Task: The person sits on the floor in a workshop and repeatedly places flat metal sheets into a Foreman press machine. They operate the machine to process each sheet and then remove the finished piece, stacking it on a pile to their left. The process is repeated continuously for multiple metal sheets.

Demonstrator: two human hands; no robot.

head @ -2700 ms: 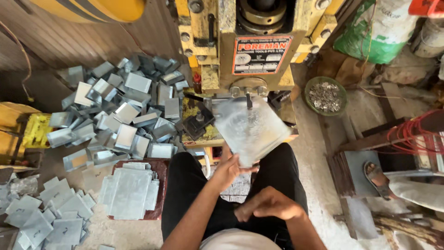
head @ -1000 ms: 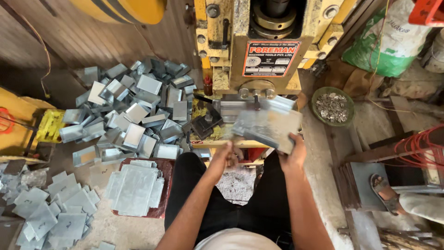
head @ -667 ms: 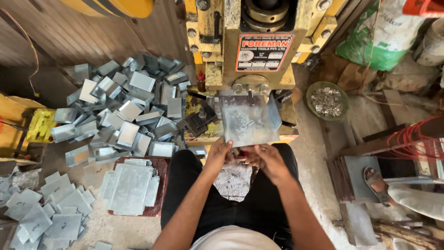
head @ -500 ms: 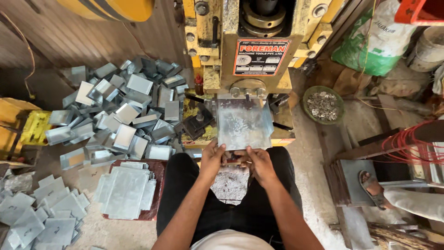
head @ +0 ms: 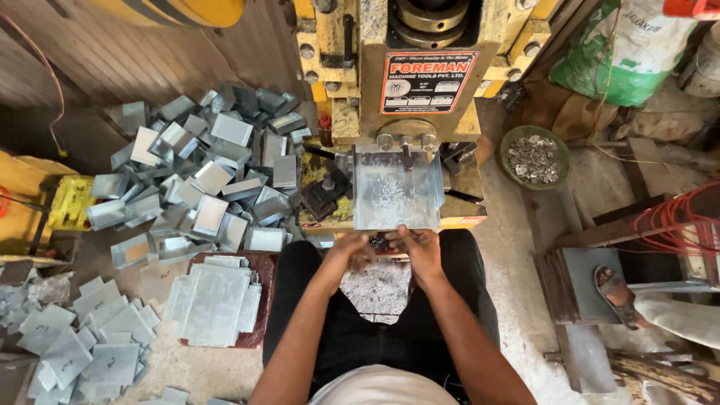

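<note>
Hands [head: 424,247] [head: 352,253] meet at sheet [head: 395,193] near edge, press [head: 424,82] beyond.

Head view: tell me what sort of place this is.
Most likely a small metal-stamping workshop. A yellow press machine stands before the seated person, whose hands hold a sheet-metal piece on its bed. A heap of formed metal boxes and a stack of flat blanks lie alongside.

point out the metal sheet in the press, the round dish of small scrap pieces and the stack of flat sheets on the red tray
Grey metal sheet with bent side edges [head: 395,196], head view, centre of its face.
Round green dish of small metal scraps [head: 514,139], head view, left rim.
Stack of flat grey sheets [head: 215,301], head view, top sheet.
</note>
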